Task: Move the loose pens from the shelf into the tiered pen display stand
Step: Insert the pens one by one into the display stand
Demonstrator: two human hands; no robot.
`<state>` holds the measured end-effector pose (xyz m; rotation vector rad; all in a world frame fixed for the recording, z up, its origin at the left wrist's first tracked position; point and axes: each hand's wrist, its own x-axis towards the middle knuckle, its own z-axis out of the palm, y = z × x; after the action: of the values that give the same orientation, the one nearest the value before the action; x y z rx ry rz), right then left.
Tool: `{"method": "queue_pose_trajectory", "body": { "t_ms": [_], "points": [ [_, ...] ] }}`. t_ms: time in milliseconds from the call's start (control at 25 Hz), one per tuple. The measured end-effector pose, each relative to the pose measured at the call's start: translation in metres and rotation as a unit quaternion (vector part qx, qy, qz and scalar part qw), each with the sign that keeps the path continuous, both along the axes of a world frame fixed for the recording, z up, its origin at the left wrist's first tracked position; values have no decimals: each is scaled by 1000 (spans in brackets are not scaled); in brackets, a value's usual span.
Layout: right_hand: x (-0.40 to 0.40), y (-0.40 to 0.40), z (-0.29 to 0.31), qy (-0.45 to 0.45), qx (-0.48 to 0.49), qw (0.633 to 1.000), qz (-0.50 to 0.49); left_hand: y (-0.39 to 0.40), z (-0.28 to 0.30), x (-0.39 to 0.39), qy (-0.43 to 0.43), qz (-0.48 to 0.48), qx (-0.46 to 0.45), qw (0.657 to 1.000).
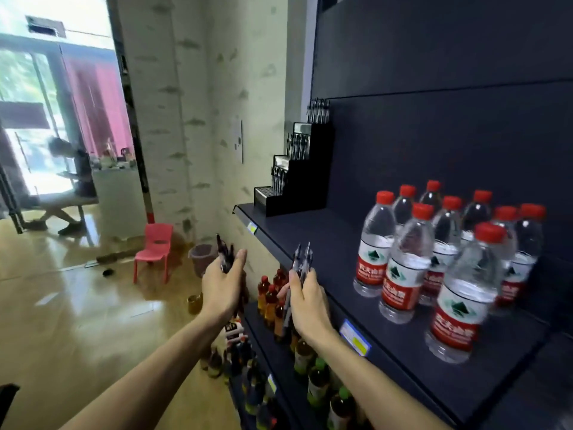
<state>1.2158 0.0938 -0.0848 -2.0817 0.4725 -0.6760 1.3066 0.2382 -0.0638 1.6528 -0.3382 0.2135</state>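
Both the left hand [221, 285] and right hand [307, 301] grip pens [302, 262] (water bottles' [403, 265] label writing blurred).

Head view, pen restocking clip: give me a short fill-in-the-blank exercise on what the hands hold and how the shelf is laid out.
1. Each hand grips a bunch of ____: the left hand and the right hand alike.
2. The black display stand sits at the shelf's far end, and its lowest tier holds ____ pens.
3. The water bottles on the shelf have ____ caps.
4. On the floor near the wall stands a small ____ chair.

Missing words: pens; no; red; red
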Motion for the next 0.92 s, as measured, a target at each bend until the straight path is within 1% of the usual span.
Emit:
{"method": "queue_pose_trajectory", "body": {
  "t_ms": [80, 200, 320, 360, 480, 600, 680, 760, 840, 920],
  "points": [
    [44, -2, 10, -1, -17, 999, -30, -2, 10, 43, -8, -30, -5, 999],
    [103, -10, 42, 13, -24, 997, -68, -5, 33, 102, -6, -92, -14, 996],
    [165, -20, 62, 13, -53, 992, -114, -13, 45, 169, 7, -123, -24, 992],
    [179, -25, 66, 25, -72, 990, -122, -17, 46, 187, 7, -126, -9, 992],
    [220, -45, 73, 50, -135, 977, -158, -30, 46, 238, -35, -110, 52, 992],
    [266, -65, 76, 49, -160, 969, -179, -52, 54, 290, -57, -109, 63, 990],
    [298, -81, 75, 44, -170, 967, -182, -73, 58, 328, -77, -91, 75, 990],
    [330, -99, 72, 32, -181, 965, -185, -97, 64, 364, -74, -84, 52, 992],
    [363, -123, 74, 27, -190, 964, -185, -126, 67, 401, -66, -120, 10, 991],
    [394, -145, 81, 27, -197, 962, -186, -154, 79, 432, -84, -140, 13, 986]
  ]
}}
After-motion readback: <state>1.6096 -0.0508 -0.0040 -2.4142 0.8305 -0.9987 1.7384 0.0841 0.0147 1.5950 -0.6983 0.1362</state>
